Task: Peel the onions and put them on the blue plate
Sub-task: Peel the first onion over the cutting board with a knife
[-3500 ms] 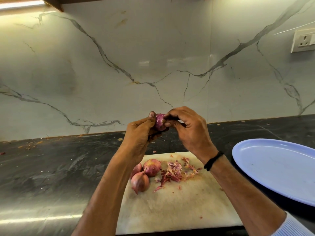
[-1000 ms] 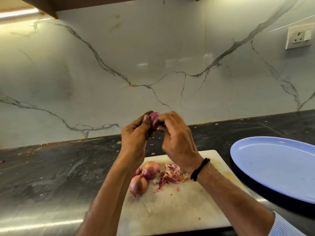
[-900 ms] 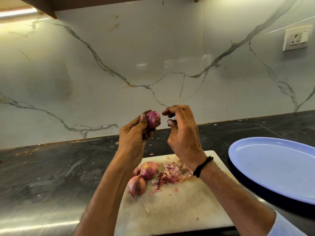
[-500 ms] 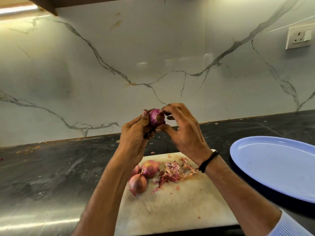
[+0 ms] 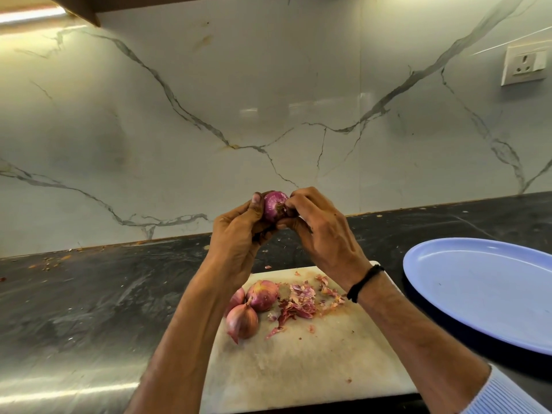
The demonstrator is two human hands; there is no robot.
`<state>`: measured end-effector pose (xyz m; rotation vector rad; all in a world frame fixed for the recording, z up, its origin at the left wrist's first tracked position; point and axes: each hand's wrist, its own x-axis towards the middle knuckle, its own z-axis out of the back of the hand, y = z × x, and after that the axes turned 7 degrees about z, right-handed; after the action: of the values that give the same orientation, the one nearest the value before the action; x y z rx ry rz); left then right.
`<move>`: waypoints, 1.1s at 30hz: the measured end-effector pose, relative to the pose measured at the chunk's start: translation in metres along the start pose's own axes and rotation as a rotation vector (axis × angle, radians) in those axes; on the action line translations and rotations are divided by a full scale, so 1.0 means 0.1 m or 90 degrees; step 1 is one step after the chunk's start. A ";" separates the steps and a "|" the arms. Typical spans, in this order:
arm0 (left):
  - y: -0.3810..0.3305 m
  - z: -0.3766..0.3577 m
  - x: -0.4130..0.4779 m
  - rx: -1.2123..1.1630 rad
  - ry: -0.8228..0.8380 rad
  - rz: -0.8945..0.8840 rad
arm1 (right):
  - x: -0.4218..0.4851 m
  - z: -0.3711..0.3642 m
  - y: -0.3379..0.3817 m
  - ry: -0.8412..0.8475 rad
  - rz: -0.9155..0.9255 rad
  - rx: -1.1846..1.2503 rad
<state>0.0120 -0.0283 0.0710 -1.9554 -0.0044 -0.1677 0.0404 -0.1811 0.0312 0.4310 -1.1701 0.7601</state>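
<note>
The left hand [image 5: 236, 234] grips a small purple onion [image 5: 273, 204] up in the air. The right hand [image 5: 322, 234] pinches the side of the same onion. A black band [image 5: 363, 282] sits on the right wrist.

Under the hands, a white cutting board [image 5: 298, 369] lies on the dark tabletop [image 5: 89, 294]. Three more onions [image 5: 262, 295] with their skins on lie close together on the board. One of them is partly hidden behind the left arm. A pile of onion skins [image 5: 301, 303] lies just beside them.

The blue plate [image 5: 484, 294] sits on the tabletop to the right of the board, well apart from the held onion. A white wall socket [image 5: 524, 68] is up on the right of the marble wall [image 5: 268, 100].
</note>
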 end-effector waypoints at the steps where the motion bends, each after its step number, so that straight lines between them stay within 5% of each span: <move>1: 0.00 0.00 0.01 0.000 -0.005 0.001 | -0.01 0.00 0.01 -0.001 -0.004 0.006; 12: -0.01 0.01 0.03 -0.013 -0.029 0.012 | 0.07 0.05 0.02 -0.114 -0.089 0.061; 33: 0.03 -0.06 0.00 -0.036 -0.009 0.051 | 0.04 -0.02 0.06 -0.152 -0.094 -0.007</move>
<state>0.0118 -0.0346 0.0707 -2.0090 0.0698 -0.1012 0.0381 -0.1740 0.0332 0.6048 -1.3473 0.5843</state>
